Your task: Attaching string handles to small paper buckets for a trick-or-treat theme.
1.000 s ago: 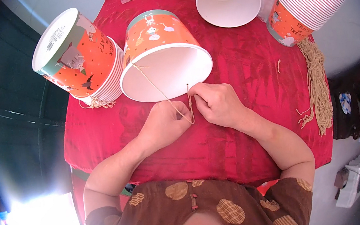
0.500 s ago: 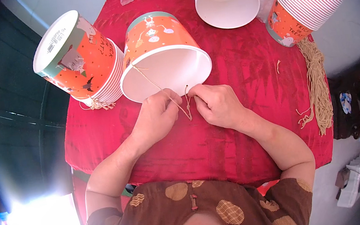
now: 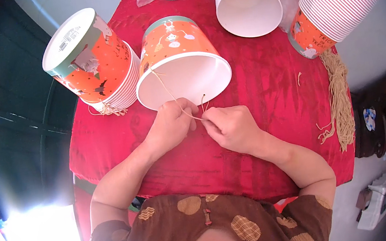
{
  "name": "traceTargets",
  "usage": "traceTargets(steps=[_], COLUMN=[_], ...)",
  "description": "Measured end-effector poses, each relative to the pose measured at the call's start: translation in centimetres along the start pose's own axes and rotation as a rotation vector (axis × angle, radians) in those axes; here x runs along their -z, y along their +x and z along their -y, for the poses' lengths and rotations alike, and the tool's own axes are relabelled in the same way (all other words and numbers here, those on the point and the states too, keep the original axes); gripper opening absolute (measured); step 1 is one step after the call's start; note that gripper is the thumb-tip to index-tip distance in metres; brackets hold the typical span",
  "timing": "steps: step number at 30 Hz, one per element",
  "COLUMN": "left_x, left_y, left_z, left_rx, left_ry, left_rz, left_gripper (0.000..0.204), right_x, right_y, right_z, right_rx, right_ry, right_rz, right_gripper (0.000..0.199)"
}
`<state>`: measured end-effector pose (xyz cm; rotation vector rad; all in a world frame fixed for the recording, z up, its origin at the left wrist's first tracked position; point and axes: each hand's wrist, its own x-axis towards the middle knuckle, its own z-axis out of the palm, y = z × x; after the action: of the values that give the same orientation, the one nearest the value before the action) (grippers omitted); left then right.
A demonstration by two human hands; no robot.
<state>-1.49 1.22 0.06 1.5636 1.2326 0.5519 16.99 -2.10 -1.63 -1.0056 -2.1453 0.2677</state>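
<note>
A person in a brown shirt (image 3: 177, 220) with tan patches sits close to a tabletop (image 3: 252, 166) under a red cloth. The right hand (image 3: 235, 127) pinches a thin tan cord (image 3: 167, 88) between thumb and fingers. The left hand (image 3: 170, 126) is just beside it with the fingers curled and the cord crossing them; whether they grip it I cannot tell. From there the cord runs up to the left side of a paper tub's (image 3: 178, 42) white rim, and a short loop reaches a small hole in the near rim. The tub is tilted on the tabletop, its mouth toward the hands, its orange side showing a skeleton and balloons but no lettering I can make out.

Left of it, an upside-down stack of tubs (image 3: 93, 65) has dark lettering on the side and, on its white base, a barcode (image 3: 69, 37) with print too small to read. On the right, a bundle of cord (image 3: 340, 101) lies below another stack (image 3: 334, 4), also dark-lettered. Farther back is a white-mouthed tub (image 3: 249, 13).
</note>
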Motion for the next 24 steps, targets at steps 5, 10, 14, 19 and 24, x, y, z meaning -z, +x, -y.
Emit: traceTargets(steps=[5,10,14,19,24], left_x=[0.1,0.1,-0.6,-0.8,-0.6], left_y=[-0.2,-0.1,0.1,0.2,0.3], left_z=[-1.1,-1.3,-0.8,-0.2,-0.6], left_rx=[0.185,0.369,0.349,0.263,0.310], left_ry=[-0.254,-0.549,-0.552,-0.543,-0.564], left_rz=[0.121,0.212,0.191,0.193,0.211], left_gripper=[0.024,0.027,0.025,0.022,0.023], right_x=[0.2,0.7,0.6,1.0,1.1], right_y=[0.4,0.5,0.5,0.4,0.7], right_z=[0.1,0.7,1.4,1.3,-0.4], right_rx=[-0.036,0.186,0.325,0.336,0.004], right_ry=[0.154,0.084,0.012,0.066,0.074], right_rz=[-0.158,-0.097,-0.015,-0.046,-0.134], right_gripper=[0.008,0.013,0.018,0.019,0.017])
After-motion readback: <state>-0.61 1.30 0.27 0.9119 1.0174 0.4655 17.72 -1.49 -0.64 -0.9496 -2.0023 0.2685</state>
